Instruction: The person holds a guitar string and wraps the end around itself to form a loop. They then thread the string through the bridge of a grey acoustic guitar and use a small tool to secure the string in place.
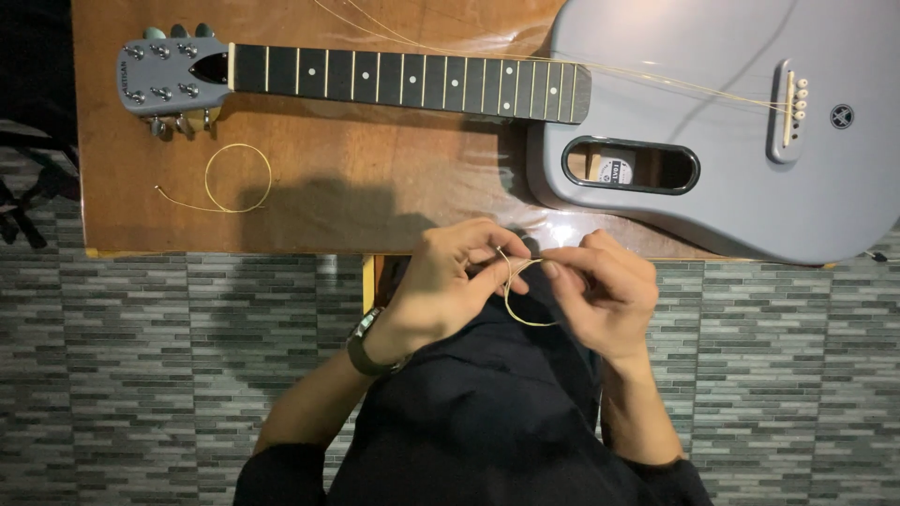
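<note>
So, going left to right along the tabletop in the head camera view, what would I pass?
Guitar headstock → coiled loose string → fretboard → oval sound hole → bridge with pins.

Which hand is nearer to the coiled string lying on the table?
Left. The left hand is right of and below the coiled string; the right hand lies farther right, beyond the left one.

We see a brown wooden worktop bearing a grey guitar, its body at the right edge and its headstock near the far left corner. A coiled string lies loose by the left edge.
</note>
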